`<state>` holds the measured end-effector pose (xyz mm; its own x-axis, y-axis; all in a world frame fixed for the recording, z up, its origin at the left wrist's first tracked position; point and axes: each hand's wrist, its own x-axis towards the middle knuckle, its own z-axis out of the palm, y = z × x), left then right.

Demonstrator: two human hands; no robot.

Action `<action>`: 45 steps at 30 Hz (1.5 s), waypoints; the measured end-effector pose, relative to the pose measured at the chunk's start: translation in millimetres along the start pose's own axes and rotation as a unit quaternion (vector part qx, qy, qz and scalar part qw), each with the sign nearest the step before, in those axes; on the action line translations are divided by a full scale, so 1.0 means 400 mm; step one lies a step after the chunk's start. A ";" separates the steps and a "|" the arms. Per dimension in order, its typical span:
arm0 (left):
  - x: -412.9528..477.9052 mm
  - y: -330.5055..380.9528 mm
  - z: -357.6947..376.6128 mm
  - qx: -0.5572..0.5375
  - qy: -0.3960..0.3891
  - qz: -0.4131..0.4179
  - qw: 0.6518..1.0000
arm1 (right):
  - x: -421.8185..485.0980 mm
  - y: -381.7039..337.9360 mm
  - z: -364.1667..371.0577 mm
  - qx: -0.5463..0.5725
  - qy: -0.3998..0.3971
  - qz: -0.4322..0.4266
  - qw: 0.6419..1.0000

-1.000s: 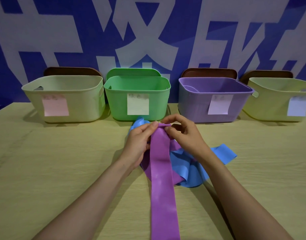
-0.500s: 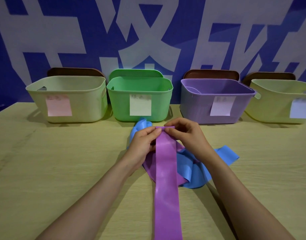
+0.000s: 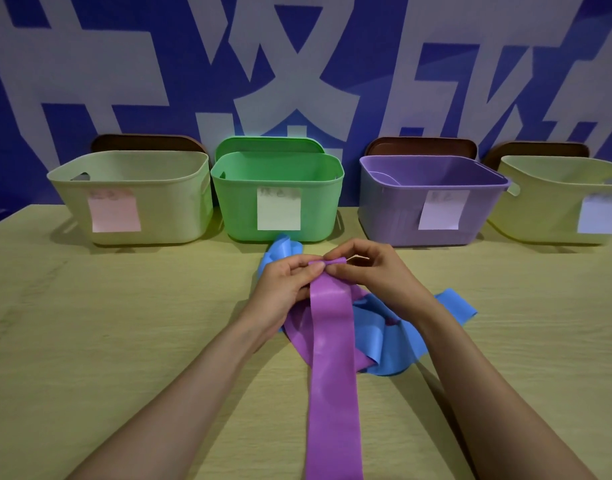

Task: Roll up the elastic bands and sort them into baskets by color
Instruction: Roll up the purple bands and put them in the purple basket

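Left hand (image 3: 286, 285): pinches the purple band's (image 3: 333, 382) rolled end.
Right hand (image 3: 371, 274): pinches the same roll.
Purple band: runs toward the viewer over the blue band (image 3: 387, 336) on the table (image 3: 100, 323).
Baskets: purple basket (image 3: 394, 209) behind, right.

Table (image 3: 107, 341): pale wood-grain top. Along far edge, left to right: cream basket (image 3: 166, 216), green basket (image 3: 315, 209), purple basket (image 3: 391, 216), pale yellow basket (image 3: 540, 216). All upright, each with a paper note (image 3: 278, 213) on its near wall. Centre: blue band (image 3: 384, 337) in a loose crumpled heap. Purple band (image 3: 332, 393) lies over it and runs flat off the near edge.
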<state>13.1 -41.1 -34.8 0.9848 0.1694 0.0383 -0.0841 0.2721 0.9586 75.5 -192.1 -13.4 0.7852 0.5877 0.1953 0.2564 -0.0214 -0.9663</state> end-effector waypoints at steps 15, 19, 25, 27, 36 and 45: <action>-0.008 -0.009 0.013 0.010 -0.009 -0.033 0.999 | 0.014 0.004 0.002 0.003 0.096 -0.001 0.995; -0.005 -0.015 0.007 0.015 0.010 -0.037 0.999 | 0.012 0.002 0.004 -0.019 0.098 -0.016 0.995; -0.006 -0.016 0.003 0.018 0.001 -0.022 1.000 | 0.009 0.005 0.001 -0.036 0.085 -0.019 0.996; -0.005 -0.019 0.003 0.027 0.007 -0.011 1.000 | 0.008 0.005 -0.002 -0.038 0.073 -0.012 0.997; -0.001 -0.020 0.011 0.045 0.029 0.005 0.999 | 0.005 -0.002 0.001 0.019 0.058 0.031 0.998; 0.005 -0.021 0.002 0.025 0.035 0.018 0.999 | 0.007 0.003 0.004 0.083 0.050 0.026 0.995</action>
<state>16.1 -43.9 -42.5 0.9682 0.2441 0.0557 -0.1105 0.2167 0.9700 77.1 -189.3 -14.4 0.8488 0.5065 0.1520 0.1241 0.0885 -0.9883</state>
